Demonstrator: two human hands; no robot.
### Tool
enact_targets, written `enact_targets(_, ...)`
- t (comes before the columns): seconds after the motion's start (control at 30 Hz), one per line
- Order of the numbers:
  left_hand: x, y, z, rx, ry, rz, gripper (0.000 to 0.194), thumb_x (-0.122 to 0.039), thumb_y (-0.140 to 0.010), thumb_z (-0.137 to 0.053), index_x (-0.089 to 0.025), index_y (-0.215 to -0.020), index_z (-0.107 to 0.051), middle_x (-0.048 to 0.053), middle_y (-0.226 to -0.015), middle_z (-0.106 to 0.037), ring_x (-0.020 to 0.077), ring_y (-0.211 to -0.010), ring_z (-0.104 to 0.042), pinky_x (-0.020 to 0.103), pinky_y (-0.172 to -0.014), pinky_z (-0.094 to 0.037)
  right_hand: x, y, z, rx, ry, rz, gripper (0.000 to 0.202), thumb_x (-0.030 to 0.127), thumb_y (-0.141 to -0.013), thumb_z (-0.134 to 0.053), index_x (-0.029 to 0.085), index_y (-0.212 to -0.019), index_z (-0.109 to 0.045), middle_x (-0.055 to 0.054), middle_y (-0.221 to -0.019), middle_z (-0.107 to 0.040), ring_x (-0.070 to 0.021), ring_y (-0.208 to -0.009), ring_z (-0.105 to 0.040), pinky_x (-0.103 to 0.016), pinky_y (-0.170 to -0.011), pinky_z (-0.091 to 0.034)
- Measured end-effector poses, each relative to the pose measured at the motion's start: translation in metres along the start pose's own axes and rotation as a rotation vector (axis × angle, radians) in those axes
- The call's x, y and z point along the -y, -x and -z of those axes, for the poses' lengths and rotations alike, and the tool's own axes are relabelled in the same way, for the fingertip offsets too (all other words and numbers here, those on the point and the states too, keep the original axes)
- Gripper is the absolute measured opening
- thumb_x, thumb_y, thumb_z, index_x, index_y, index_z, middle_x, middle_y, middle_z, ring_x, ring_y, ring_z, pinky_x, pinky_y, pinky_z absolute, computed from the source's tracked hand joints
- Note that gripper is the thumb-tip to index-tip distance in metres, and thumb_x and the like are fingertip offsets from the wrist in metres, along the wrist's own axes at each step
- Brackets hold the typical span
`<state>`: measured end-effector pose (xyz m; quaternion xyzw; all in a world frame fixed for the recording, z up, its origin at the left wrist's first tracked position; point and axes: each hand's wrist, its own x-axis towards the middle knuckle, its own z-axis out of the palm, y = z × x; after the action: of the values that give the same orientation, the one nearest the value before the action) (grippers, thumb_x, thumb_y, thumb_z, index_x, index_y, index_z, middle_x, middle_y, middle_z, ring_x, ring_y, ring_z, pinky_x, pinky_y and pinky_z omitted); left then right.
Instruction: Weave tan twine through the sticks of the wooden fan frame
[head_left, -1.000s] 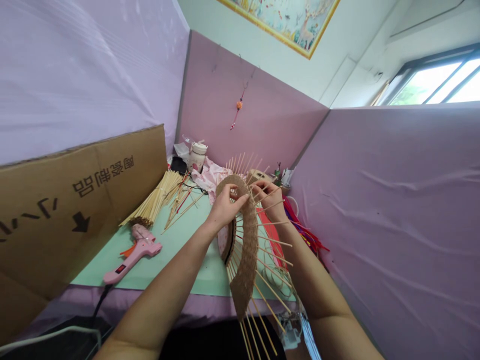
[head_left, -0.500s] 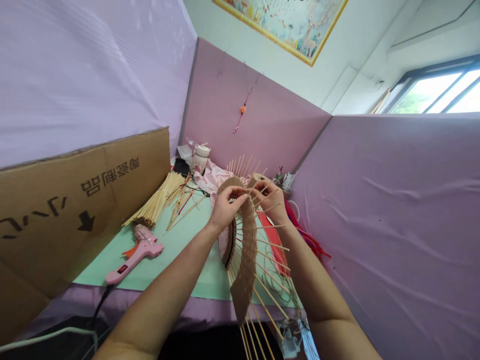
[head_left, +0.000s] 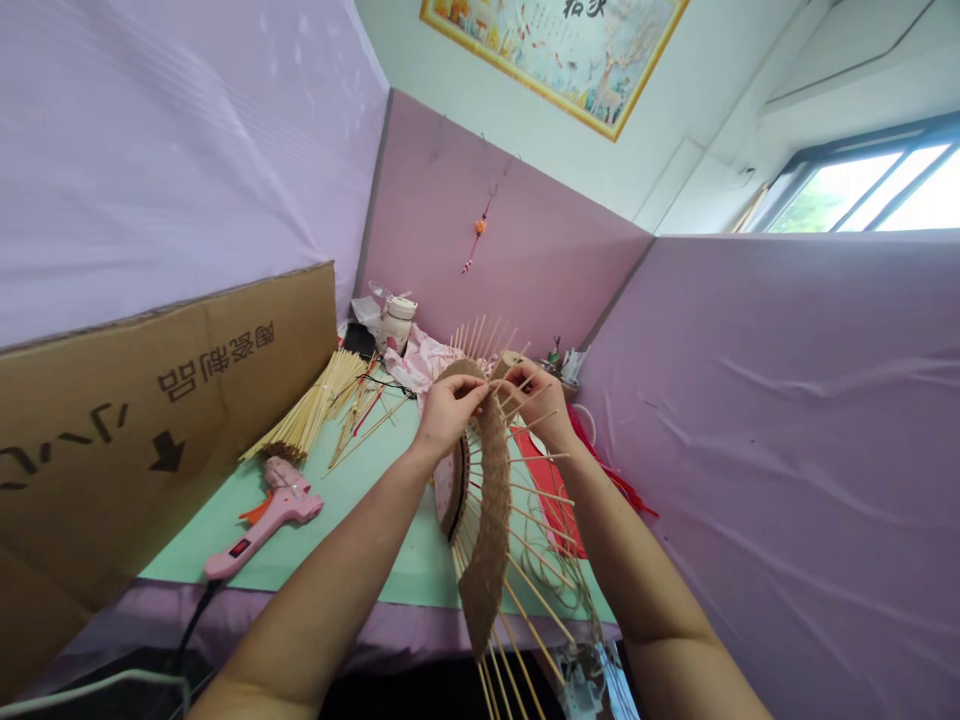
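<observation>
A half-woven piece of thin sticks (head_left: 536, 622) stands on edge in front of me, with a wide brown woven band (head_left: 489, 520) crossing the sticks. Its bare stick ends fan out to the right and at the top. A smaller curved part with a dark edge (head_left: 456, 490) lies to its left. My left hand (head_left: 452, 408) is closed, thumb and fingers pinching the upper part of the band. Close beside it, my right hand (head_left: 541, 402) is closed too, its fingertips pinched together among the upper sticks at the band's edge. Whatever fine strand they pinch is too small to make out.
To the left lie a pink glue gun (head_left: 264, 515) and a bundle of sticks (head_left: 311, 402) beside a cardboard sheet (head_left: 172, 400). A white jar (head_left: 397, 322) and pink cloth (head_left: 420, 360) stand behind. Red material (head_left: 544, 480) and loose twine (head_left: 581, 590) lie right.
My left fingers have shifted slightly at the band's top, and both hands stay close together. The view has tilted a little upward. The woven piece keeps nearly the same place.
</observation>
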<state>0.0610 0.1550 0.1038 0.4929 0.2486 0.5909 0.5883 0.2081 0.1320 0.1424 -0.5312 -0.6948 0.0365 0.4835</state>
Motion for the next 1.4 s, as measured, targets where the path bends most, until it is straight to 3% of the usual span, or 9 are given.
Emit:
enact_targets(0.2,-0.003,-0.003,0.002,0.082,0.04,0.084,0.027,-0.035,-0.062,-0.078,-0.013,-0.07,-0.064,-0.001,-0.067,-0.06,0.0064,-0.056,-0.049,0.018,-0.051,-0.039,0.002,-0.009,0.007,0.129,-0.006,0.016,0.024,0.04,-0.075,-0.069,0.019,-0.064,-0.062,0.002,-0.059,-0.054,-0.0124,-0.058,-0.044,-0.025,-0.054,-0.034)
enact_targets(0.37,-0.004,0.0,0.002,0.051,0.095,0.111,0.024,-0.031,-0.064,-0.076,-0.014,-0.071,-0.061,-0.002,-0.069,-0.058,0.0059,-0.059,-0.05,0.017,-0.052,-0.042,-0.003,-0.023,0.049,0.482,0.036,-0.029,0.021,0.039,-0.073,-0.071,0.018,-0.076,-0.069,0.002,-0.059,-0.057,-0.0108,-0.054,-0.045,-0.024,-0.051,-0.032)
enact_targets(0.43,-0.004,0.001,0.002,0.054,0.11,0.116,0.024,-0.03,-0.064,-0.076,-0.013,-0.072,-0.061,-0.001,-0.071,-0.057,0.0059,-0.061,-0.051,0.017,-0.054,-0.044,-0.004,-0.028,0.068,0.546,0.039,-0.069,0.024,0.041,-0.073,-0.07,0.017,-0.077,-0.07,0.002,-0.059,-0.058,-0.0107,-0.053,-0.045,-0.025,-0.051,-0.032)
enact_targets(0.53,-0.002,0.001,0.0,0.064,0.113,0.121,0.025,-0.031,-0.064,-0.077,-0.014,-0.072,-0.06,-0.002,-0.072,-0.056,0.006,-0.063,-0.051,0.018,-0.056,-0.046,0.002,-0.036,0.08,0.403,0.073,-0.026,0.025,0.041,-0.075,-0.068,0.017,-0.075,-0.068,0.0,-0.063,-0.06,-0.0115,-0.055,-0.047,-0.026,-0.054,-0.035)
enact_targets(0.7,-0.001,0.001,-0.004,0.055,0.114,0.135,0.024,-0.029,-0.064,-0.077,-0.014,-0.07,-0.06,-0.002,-0.072,-0.056,0.0064,-0.063,-0.051,0.019,-0.057,-0.047,0.026,-0.048,0.058,0.058,0.205,0.329,0.013,0.029,-0.086,-0.059,0.019,-0.08,-0.067,-0.004,-0.08,-0.064,-0.0157,-0.073,-0.055,-0.03,-0.07,-0.044)
enact_targets(0.83,-0.005,-0.001,-0.001,0.066,0.102,0.137,0.023,-0.03,-0.064,-0.076,-0.014,-0.07,-0.06,-0.002,-0.071,-0.056,0.0067,-0.062,-0.051,0.019,-0.056,-0.047,0.038,-0.058,0.042,0.016,0.313,0.519,0.015,0.026,-0.091,-0.055,0.02,-0.084,-0.066,-0.005,-0.084,-0.061,-0.0165,-0.079,-0.057,-0.031,-0.076,-0.045)
enact_targets(1.0,-0.007,-0.001,0.001,0.075,0.102,0.147,0.025,-0.03,-0.064,-0.079,-0.014,-0.07,-0.06,-0.003,-0.07,-0.057,0.0063,-0.06,-0.052,0.02,-0.056,-0.047,0.041,-0.062,0.041,-0.033,0.359,0.58,0.018,0.029,-0.095,-0.051,0.021,-0.088,-0.066,-0.006,-0.087,-0.061,-0.0178,-0.084,-0.058,-0.031,-0.078,-0.046)
enact_targets(1.2,-0.004,0.0,-0.004,0.059,0.104,0.153,0.023,-0.029,-0.065,-0.077,-0.015,-0.068,-0.059,-0.003,-0.069,-0.057,0.0065,-0.06,-0.051,0.02,-0.057,-0.047,0.039,-0.068,0.046,-0.049,0.392,0.492,0.015,0.03,-0.089,-0.058,0.02,-0.08,-0.064,-0.005,-0.082,-0.061,-0.0176,-0.077,-0.055,-0.032,-0.075,-0.043)
enact_targets(1.4,-0.001,0.0,-0.006,0.036,0.073,0.116,0.016,-0.022,-0.067,-0.073,-0.013,-0.068,-0.06,-0.002,-0.068,-0.059,0.0058,-0.058,-0.052,0.018,-0.054,-0.045,-0.022,-0.05,0.023,0.007,0.27,-0.034,0.014,0.028,-0.077,-0.056,0.02,-0.066,-0.052,0.001,-0.061,-0.053,-0.0139,-0.061,-0.045,-0.027,-0.061,-0.036)
